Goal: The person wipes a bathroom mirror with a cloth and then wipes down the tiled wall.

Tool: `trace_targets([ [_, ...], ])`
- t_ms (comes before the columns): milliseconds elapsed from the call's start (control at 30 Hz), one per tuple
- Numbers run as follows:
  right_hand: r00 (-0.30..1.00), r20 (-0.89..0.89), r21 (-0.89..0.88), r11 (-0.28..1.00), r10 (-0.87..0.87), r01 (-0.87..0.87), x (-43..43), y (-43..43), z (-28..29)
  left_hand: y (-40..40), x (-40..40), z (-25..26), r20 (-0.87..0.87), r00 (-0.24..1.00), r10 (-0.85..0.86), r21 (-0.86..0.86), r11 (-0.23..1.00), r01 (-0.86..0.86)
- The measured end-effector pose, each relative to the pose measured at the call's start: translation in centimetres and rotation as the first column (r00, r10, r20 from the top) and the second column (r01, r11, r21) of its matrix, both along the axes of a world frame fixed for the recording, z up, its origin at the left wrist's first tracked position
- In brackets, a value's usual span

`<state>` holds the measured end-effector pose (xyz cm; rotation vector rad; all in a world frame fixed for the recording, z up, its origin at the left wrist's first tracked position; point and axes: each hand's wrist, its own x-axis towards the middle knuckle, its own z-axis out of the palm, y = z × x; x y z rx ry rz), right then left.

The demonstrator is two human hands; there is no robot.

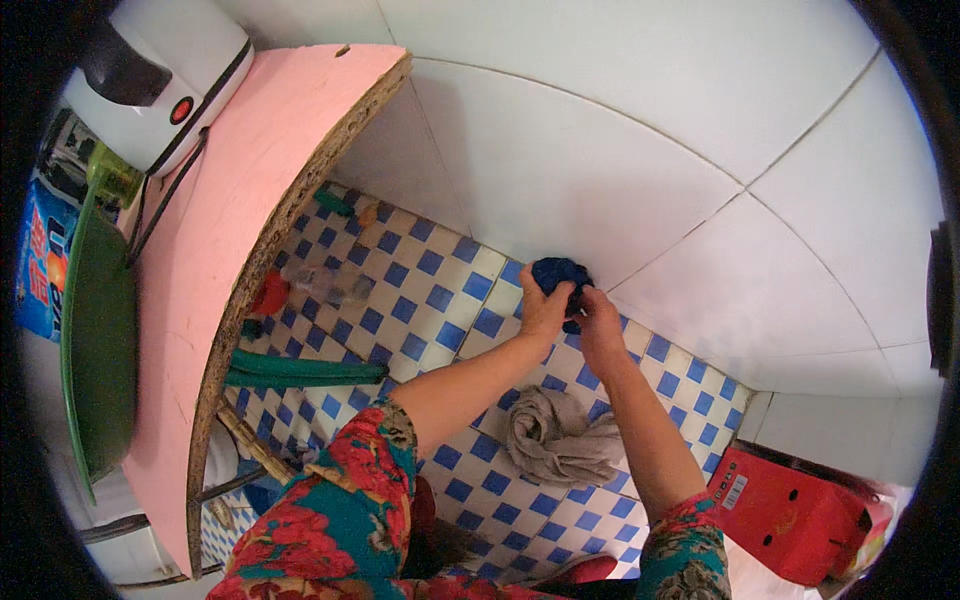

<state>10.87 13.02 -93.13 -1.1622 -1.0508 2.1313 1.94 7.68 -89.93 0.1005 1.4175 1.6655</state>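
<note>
Both my hands grip a bunched dark blue cloth (559,273) close to the white tiled wall. My left hand (545,306) clasps its left side, with thumb and fingers around the bundle. From the right, my right hand (601,324) has its fingertips pressed into the cloth; its palm hides part of it. Below my hands, a twisted grey-brown towel (551,442) lies in a loose coil on the blue-and-white checkered floor (412,307).
To the left stands a pink board tabletop (225,195) with a rough edge, bearing a white appliance (161,90) and a green basin (105,352). A green leg-like bar (307,370) juts out below. At lower right sits a red box (787,514).
</note>
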Motion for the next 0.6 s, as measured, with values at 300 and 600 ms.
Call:
trace_targets([
  [300,0.999,0.015,0.088,0.995,0.041,-0.043,-7.0,-2.1,3.6,0.5,-6.6,-1.3,-0.212,0.916,0.341,0.006,0.938,-0.347],
  [600,0.932,-0.164,0.556,0.811,0.323,-0.183,-18.2,-3.4,13.9,-1.1,-17.0,12.8,-0.517,0.722,0.459,0.038,0.855,-0.517],
])
